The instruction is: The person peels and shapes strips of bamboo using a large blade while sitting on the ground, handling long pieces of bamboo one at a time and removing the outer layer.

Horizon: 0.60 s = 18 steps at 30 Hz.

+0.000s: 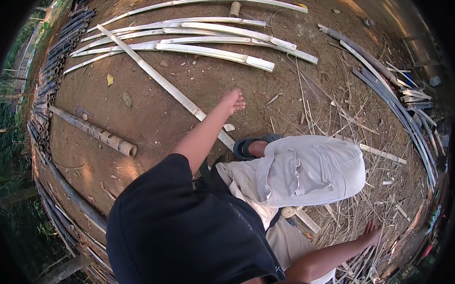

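Observation:
My left hand (233, 101) is stretched out above the bare earth, its fingers loosely bent and apart, holding nothing I can see. A long pale split-bamboo strip (164, 84) lies slantwise on the ground and passes under my left forearm. My right hand (370, 234) hangs low over a litter of thin bamboo shavings (357, 216), fingers apart and nothing visible in them. Between my arms are my legs in light trousers (311, 170), with a dark sandal (243, 148) on one foot. Beside my legs a short pale bamboo piece (308, 220) lies on the ground.
Several long split-bamboo strips (210, 50) lie across the far ground. A whole bamboo pole (100, 132) rests at the left, near a stacked row of dark bamboo poles (60, 51). Grey strips (396, 108) and a pole (356, 46) lie at the right.

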Motion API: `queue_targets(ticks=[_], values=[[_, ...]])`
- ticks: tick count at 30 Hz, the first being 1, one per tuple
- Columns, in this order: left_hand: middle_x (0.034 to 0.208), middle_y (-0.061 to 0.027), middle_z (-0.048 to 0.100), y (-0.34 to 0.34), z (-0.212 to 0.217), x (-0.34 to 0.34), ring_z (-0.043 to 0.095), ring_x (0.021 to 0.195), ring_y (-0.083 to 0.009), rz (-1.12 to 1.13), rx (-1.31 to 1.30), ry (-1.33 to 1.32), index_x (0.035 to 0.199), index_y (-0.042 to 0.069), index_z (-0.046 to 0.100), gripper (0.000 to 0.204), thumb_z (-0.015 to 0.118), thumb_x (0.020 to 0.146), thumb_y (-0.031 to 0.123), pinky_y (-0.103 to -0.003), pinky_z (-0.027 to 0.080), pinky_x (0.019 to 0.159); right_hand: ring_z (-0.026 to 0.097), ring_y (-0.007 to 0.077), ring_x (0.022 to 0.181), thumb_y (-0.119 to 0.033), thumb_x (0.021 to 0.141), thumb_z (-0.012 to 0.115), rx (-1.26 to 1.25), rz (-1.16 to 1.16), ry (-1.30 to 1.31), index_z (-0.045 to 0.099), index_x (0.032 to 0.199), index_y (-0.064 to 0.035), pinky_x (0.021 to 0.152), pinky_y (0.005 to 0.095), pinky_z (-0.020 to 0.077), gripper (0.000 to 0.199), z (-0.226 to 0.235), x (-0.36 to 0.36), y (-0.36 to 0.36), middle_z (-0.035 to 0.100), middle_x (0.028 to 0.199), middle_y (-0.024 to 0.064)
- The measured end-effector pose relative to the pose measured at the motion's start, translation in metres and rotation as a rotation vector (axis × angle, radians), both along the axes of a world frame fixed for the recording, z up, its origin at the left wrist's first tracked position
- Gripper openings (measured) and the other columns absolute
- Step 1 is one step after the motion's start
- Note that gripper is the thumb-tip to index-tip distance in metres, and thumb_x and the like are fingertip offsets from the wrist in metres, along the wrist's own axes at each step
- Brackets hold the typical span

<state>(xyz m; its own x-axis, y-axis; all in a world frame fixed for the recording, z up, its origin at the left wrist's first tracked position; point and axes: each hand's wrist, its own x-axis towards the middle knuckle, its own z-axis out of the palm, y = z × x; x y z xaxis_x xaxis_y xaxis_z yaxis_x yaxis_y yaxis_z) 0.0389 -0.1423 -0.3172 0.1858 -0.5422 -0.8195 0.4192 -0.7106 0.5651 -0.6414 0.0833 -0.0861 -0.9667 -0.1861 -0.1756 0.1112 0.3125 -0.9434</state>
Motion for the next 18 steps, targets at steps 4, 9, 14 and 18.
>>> queue_targets(ticks=[4,9,14,18], values=[[0.134,-0.0226,0.048,-0.071,-0.037,0.03,0.062,0.104,-0.0393,0.373,0.018,0.227,0.14,-0.004,0.038,0.059,0.055,0.099,0.036,-0.051,0.057,0.09,0.07,0.0316,0.1,-0.019,0.1,0.058,0.398,0.491,-0.048,0.045,0.14,-0.0029,0.072,0.036,0.0632,0.045,-0.07,0.072,-0.051,0.056,0.136,0.0154],[0.133,-0.0254,0.048,-0.149,-0.056,0.049,0.06,0.111,-0.0398,0.52,0.012,0.1,0.144,-0.002,0.034,0.064,0.058,0.098,0.036,-0.052,0.056,0.092,0.066,0.0355,0.106,-0.028,0.089,0.073,0.551,0.891,-0.201,0.042,0.146,-0.0038,0.078,0.0438,0.0581,0.069,-0.152,0.117,-0.024,0.06,0.13,0.0167],[0.127,-0.0247,0.047,-0.205,-0.034,0.026,0.05,0.117,-0.0406,0.433,0.301,-0.996,0.128,0.001,0.044,0.048,0.064,0.088,0.017,-0.051,0.043,0.102,0.062,0.0407,0.098,-0.024,0.081,0.073,0.853,1.268,0.233,0.051,0.133,0.0012,0.078,0.0465,0.0527,0.062,-0.257,0.079,0.065,0.062,0.112,0.0231],[0.117,-0.0237,0.05,-0.254,-0.053,0.021,0.052,0.111,-0.0383,0.156,-0.363,-1.175,0.122,0.001,0.047,0.041,0.064,0.088,0.015,-0.047,0.044,0.095,0.069,0.0311,0.087,-0.023,0.086,0.068,0.692,0.874,-0.299,0.05,0.132,0.0045,0.058,0.0406,0.0618,0.056,-0.208,0.165,0.049,0.065,0.107,0.0209]])
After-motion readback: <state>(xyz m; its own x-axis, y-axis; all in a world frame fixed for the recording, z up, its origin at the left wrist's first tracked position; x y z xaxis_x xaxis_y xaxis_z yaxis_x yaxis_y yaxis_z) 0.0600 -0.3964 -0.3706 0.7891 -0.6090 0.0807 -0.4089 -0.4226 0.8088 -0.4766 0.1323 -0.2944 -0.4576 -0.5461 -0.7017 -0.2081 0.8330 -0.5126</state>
